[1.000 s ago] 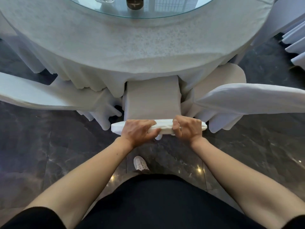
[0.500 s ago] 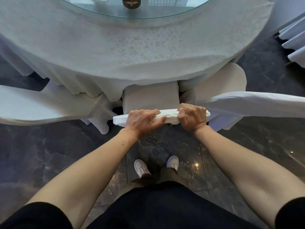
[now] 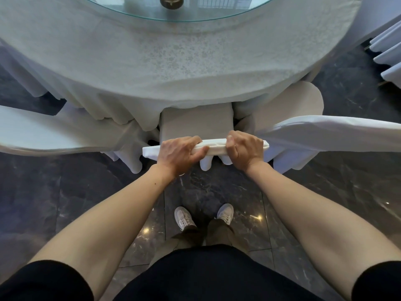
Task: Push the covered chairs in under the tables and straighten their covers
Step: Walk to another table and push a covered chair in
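A white-covered chair stands directly before me, its seat partly tucked under the round table and its hanging white cloth. My left hand grips the top of the chair's backrest left of centre. My right hand grips the same top edge right of centre. Only a short strip of seat shows between the tablecloth hem and the backrest. Folds of the cover hang down below my hands.
Covered chairs flank this one, left chair and right chair. A glass turntable with a dark jar sits on the table. More covered chairs stand at far right. My feet are on the dark marble floor.
Both hands have pushed the chair forward, so more of the seat now lies under the tablecloth. I have stepped closer, and both feet now show.
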Demonstrator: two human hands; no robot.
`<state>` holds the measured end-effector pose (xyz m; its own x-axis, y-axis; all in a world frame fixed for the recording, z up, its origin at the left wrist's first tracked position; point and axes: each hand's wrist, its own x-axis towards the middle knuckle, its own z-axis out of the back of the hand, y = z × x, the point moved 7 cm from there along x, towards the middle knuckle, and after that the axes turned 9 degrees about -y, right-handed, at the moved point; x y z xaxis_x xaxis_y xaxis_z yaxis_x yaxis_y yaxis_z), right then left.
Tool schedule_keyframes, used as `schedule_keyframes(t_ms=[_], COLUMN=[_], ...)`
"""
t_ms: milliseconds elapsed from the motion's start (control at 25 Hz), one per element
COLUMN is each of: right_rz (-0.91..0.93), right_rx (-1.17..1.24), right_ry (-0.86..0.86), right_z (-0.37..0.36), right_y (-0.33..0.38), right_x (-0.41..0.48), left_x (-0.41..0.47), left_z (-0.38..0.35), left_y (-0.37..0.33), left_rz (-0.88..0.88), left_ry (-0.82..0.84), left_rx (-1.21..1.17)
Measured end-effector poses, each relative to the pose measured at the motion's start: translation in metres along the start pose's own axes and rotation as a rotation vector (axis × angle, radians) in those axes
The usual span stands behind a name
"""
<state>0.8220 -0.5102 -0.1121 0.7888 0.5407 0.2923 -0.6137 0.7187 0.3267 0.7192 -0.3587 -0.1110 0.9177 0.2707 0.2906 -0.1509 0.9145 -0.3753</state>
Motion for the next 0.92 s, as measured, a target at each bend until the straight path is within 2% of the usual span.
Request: schedule_keyframes(t_ms=[280,520,720,920], right_rz=[-0.148,-0.187,-0.04,0.162], right_rx=[0.08,0.189,0.207,0.216], right_ry=[0.036,0.213,0.229,0.148], right_z=[0.008,0.016,0.044,0.075], right_y=[0.012,0.017,0.04,0.068], right_x=[-0.03,-0.057,-0.069,-0.089], left_x=[-0.017,-0.043,-0.068,-0.105], left_z=[0.003,0.014,0.043,0.079], left_y=[-0.003,-0.017,-0.033,-0.056], left_rz=[0.082,0.125,0.135,0.155], left_ry=[0.016,0.068,0.034,-0.047], left_rx=[0.04,-0.016,-0.024,0.045])
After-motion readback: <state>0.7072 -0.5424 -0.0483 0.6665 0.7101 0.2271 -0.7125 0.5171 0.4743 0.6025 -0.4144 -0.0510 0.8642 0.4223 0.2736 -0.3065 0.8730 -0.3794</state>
